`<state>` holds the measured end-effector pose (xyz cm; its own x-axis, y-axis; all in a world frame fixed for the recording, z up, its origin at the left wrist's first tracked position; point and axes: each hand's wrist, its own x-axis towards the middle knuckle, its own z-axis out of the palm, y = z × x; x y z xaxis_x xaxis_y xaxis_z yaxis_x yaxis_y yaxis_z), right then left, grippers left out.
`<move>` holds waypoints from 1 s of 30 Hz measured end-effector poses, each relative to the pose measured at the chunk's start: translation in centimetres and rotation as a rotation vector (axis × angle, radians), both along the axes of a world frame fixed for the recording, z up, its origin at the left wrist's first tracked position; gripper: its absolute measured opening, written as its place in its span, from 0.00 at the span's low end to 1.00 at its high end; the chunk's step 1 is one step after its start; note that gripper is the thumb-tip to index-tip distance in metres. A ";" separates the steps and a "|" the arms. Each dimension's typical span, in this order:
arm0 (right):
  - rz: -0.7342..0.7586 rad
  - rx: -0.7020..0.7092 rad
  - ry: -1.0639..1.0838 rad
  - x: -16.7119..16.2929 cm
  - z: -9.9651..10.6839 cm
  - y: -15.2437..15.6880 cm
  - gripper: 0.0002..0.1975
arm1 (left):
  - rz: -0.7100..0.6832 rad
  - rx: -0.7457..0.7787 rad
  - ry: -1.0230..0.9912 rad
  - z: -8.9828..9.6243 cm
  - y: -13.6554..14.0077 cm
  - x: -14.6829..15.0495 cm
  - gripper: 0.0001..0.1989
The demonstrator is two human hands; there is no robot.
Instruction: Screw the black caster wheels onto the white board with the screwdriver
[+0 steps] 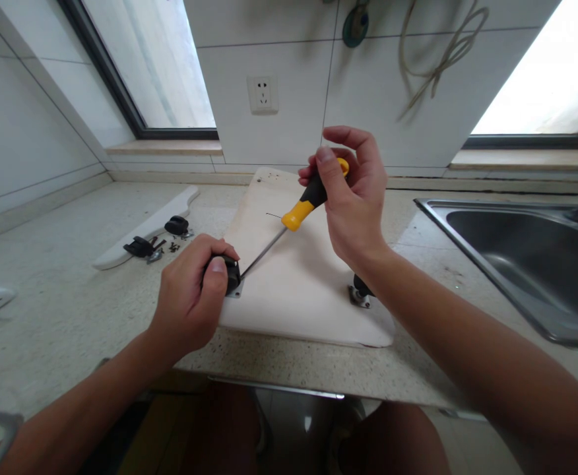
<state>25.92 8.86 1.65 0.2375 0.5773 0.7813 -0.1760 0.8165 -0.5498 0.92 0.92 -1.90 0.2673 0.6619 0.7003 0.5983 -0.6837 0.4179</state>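
Observation:
My left hand (192, 290) grips a black caster wheel (230, 274) at the left front corner of a white board (293, 290). The caster's metal plate lies against the board. In my right hand (351, 191) is a screwdriver (299, 214) with a yellow and black handle, held loosely between thumb and fingers. Its shaft slants down to the left, and the tip reaches the edge of the caster plate; whether a screw is under it I cannot tell. A second caster (361, 290) sits at the board's right front corner, partly hidden by my right forearm.
Left on the countertop (96, 316) lie a long white piece (145, 227), two loose black casters (140, 247) and small screws (174, 247). A steel sink (516, 264) is at the right. The tiled wall behind has a socket (262, 94).

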 end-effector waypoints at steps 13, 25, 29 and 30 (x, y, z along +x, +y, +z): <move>-0.056 0.007 -0.066 -0.2 0.2 -0.3 0.15 | -0.005 -0.007 0.002 0.0 0.0 0.1 0.12; -0.128 0.027 -0.423 -0.2 4.0 -5.3 0.25 | -0.004 -0.012 -0.002 -0.1 0.1 0.1 0.13; 0.085 0.048 -0.385 -0.5 4.8 -5.8 0.28 | -0.022 -0.006 -0.011 -0.1 0.2 0.2 0.13; 0.120 0.044 -0.421 -0.6 5.3 -6.1 0.27 | -0.029 -0.007 -0.013 0.0 0.2 0.3 0.13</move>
<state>25.32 2.76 6.90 -0.1735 0.5457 0.8198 -0.0386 0.8280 -0.5593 1.18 1.12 -1.93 0.2769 0.6593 0.6991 0.5729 -0.6974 0.4307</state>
